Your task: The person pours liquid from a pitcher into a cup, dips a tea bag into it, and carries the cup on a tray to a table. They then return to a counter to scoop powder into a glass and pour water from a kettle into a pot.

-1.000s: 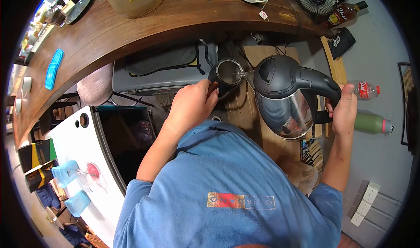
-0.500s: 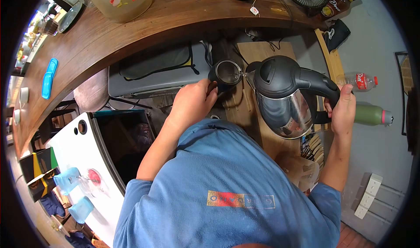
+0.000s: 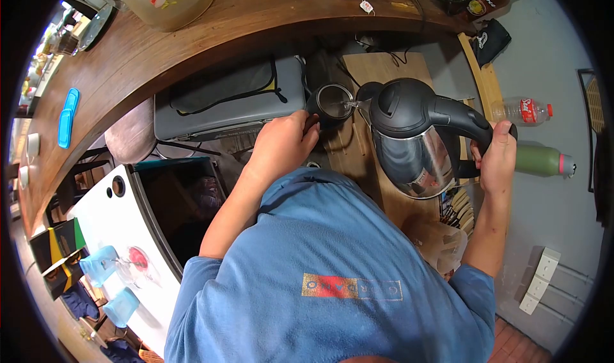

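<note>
Gripping steel-bodied kettle point(image 3: 409, 139), right hand point(image 3: 495, 161) tilts it.

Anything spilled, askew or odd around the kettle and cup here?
Nothing stands out. The right hand tilts the kettle by its handle, its spout over the dark cup that the left hand grips. No spill shows on the wooden board.

One head-worn fisheye view looks steeply down, close above the person's torso.

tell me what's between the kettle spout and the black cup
In the head view, only a thin stream of water crosses the short gap from the kettle spout to the black cup; nothing else lies there.
</note>
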`<state>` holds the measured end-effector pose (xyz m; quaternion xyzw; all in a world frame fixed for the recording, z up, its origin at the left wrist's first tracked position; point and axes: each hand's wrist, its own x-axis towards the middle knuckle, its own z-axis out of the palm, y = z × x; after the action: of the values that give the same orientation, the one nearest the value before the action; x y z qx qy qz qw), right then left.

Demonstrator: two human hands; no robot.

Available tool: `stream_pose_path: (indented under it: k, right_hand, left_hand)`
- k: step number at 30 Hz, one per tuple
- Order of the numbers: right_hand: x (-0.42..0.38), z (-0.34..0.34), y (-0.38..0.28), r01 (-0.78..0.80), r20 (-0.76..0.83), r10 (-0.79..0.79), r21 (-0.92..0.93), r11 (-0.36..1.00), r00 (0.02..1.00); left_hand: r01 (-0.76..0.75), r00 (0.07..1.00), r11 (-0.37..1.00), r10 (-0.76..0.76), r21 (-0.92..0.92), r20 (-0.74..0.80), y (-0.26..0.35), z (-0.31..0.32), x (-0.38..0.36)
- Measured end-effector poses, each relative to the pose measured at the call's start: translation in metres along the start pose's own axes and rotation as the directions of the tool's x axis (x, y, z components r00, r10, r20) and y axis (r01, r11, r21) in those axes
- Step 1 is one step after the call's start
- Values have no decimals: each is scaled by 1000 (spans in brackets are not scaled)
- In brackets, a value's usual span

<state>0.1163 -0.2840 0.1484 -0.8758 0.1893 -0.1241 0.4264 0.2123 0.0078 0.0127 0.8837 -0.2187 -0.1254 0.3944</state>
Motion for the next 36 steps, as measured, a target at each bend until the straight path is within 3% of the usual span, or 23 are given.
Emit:
stream_pose_path:
  k: [24,26,36]
  right_hand:
    - [0,-4,19,14,-38,-12,48,999,999]
    - [0,-5,20,5,-42,-4,39,999,999]
    - [-4,-11,26,-4,-36,6,63,998,999]
  left_hand:
    - [-34,999,999,34,7,13,10,7,7]
    - [-102,994,995,101,-11,-39,9,10,7]
    - [-73,997,997,73,12,10,13,12,9]
